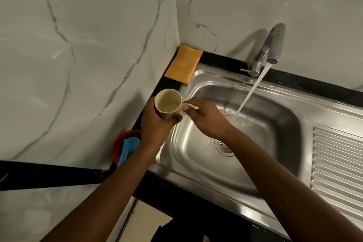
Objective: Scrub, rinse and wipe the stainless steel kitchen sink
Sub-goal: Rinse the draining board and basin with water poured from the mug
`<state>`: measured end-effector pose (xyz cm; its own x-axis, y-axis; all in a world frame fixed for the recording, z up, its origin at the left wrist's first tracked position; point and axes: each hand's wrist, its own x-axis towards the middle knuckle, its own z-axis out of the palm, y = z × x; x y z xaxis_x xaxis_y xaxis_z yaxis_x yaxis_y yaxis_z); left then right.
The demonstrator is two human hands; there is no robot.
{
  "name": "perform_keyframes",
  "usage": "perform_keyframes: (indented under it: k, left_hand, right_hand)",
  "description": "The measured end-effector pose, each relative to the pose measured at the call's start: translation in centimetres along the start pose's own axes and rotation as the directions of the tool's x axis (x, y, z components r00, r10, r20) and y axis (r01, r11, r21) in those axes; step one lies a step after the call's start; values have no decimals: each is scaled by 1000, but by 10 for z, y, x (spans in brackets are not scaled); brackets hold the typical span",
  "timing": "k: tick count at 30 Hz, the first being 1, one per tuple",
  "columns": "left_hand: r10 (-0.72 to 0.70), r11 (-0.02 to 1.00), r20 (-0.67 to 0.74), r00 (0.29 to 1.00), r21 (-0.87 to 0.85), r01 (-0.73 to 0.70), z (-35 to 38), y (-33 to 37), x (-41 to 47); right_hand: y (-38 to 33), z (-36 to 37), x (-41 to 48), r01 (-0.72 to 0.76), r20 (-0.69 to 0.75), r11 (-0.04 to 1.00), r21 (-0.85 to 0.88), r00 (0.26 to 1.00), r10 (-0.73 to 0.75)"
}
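The stainless steel sink (279, 124) fills the right half of the head view, with a round drain (224, 147) in its basin. The tap (273, 45) at the back is running, and its stream lands on the basin floor. A cream mug (169, 104) with a patterned side is held over the sink's left rim. My left hand (157, 124) is wrapped around the mug's body from below. My right hand (206, 118) pinches the mug's handle. A little liquid seems to sit in the mug.
A folded orange cloth (183, 65) lies on the black counter at the sink's back left corner. A red bowl (122, 143) holding a blue item stands at the left wall. The ribbed drainboard (337, 163) lies to the right. Marble walls close in behind and left.
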<state>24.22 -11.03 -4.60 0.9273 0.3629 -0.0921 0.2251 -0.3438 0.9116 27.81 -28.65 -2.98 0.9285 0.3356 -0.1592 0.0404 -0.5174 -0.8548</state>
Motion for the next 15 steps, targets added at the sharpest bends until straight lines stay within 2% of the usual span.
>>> perform_keyframes:
  k: [7,15]
  left_hand:
    - [-131,991,-116,985,11,133,-9,-22,27]
    - [-132,991,-170,976,12,136,-10,-26,39]
  right_hand:
    - [-6,30,38,15,23,999,-45,1000,-14]
    - [-4,49,49,38,-18,999,-5,999,-38]
